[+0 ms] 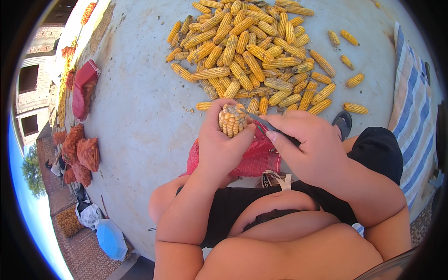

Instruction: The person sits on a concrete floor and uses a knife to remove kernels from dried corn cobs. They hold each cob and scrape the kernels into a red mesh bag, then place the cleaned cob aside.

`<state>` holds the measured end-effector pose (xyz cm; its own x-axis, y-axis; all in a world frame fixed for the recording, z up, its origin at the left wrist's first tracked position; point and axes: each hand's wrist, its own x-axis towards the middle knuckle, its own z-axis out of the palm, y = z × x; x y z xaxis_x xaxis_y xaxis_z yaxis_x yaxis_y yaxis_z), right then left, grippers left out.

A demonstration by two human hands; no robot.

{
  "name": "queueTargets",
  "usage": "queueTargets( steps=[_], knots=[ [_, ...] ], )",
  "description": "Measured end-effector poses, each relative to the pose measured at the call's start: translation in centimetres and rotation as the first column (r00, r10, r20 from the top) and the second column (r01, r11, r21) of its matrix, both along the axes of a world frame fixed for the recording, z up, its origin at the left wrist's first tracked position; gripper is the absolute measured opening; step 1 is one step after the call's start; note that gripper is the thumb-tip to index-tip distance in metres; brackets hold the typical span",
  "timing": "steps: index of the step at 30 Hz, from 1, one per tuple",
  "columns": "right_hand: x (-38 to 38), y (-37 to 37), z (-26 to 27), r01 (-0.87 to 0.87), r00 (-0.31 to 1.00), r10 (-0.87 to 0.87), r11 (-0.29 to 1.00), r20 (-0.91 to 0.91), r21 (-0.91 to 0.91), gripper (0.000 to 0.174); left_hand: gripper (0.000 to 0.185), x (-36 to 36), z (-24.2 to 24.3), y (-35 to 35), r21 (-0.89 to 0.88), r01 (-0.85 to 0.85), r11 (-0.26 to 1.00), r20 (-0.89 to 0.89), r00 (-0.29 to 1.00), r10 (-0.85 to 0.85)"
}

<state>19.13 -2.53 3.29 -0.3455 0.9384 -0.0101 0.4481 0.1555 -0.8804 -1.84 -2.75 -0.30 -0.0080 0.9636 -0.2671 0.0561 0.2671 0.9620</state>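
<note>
An ear of dried yellow corn (232,121), with some greyish kernels, is gripped in my left hand (224,150), one end facing up. My right hand (313,145) is closed around a slim dark-grey pointed tool (260,120). The tool's tip touches the upper end of the ear, near its rim; its handle is mostly hidden by my fingers. Below both hands a red mesh sack (250,164) lies between my legs. Just beyond my hands rises a large heap of husked corn ears (241,52) on the concrete floor (140,115).
Several loose ears (355,80) lie right of the heap. A blue-and-white striped tarp (413,94) runs along the right. At left are a dark-red sack (84,89), filled orange mesh sacks (87,154) and a blue umbrella-like object (111,239). A person (56,168) is far left.
</note>
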Motion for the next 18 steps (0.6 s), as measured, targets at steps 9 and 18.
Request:
queueTargets(
  steps=[9, 18],
  knots=[
    [0.2, 0.1, 0.1, -0.034, 0.993, 0.027, 0.998, 0.112, 0.062, 0.027, 0.049, -0.3, -0.1, 0.2, 0.105, 0.017, 0.994, -0.305, 0.952, 0.016],
    [0.6, 0.2, -0.5, -0.076, 0.987, 0.065, 0.995, 0.148, 0.07, 0.023, 0.044, -1.5, -0.2, 0.8, 0.282, 0.283, 0.917, -0.747, 0.664, 0.025]
  ],
)
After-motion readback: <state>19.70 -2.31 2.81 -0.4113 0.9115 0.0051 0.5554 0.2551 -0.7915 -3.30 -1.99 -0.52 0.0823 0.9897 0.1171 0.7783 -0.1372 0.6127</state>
